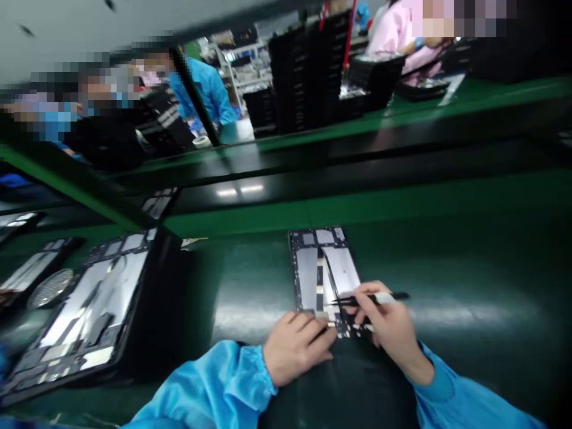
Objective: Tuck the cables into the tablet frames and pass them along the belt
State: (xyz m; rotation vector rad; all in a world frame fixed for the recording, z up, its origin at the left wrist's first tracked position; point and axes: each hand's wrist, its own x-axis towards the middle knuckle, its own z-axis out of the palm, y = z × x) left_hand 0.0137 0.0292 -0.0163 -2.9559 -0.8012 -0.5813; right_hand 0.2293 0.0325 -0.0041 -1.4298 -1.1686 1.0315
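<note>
Tablet chassis point(322, 280) flat on green bench point(263, 280). I have left hand point(297, 348) curled narrow, holding its lower edge; right hand point(384, 322) pinches slim black-and-white tool point(375, 298) above it. Second chassis point(93, 298) sits in black tray point(156, 298) at left.

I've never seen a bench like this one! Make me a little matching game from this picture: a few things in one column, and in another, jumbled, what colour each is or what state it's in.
Things:
1. Left hand
2. Right hand
3. Left sleeve
4. Tablet-like frame

Descriptions:
A. Bright blue
B. Pinching a slim pointed tool
C. Lying on the green work mat
D. Resting on the frame's lower edge

Right pairs: 1-D, 2-B, 3-A, 4-C
</note>
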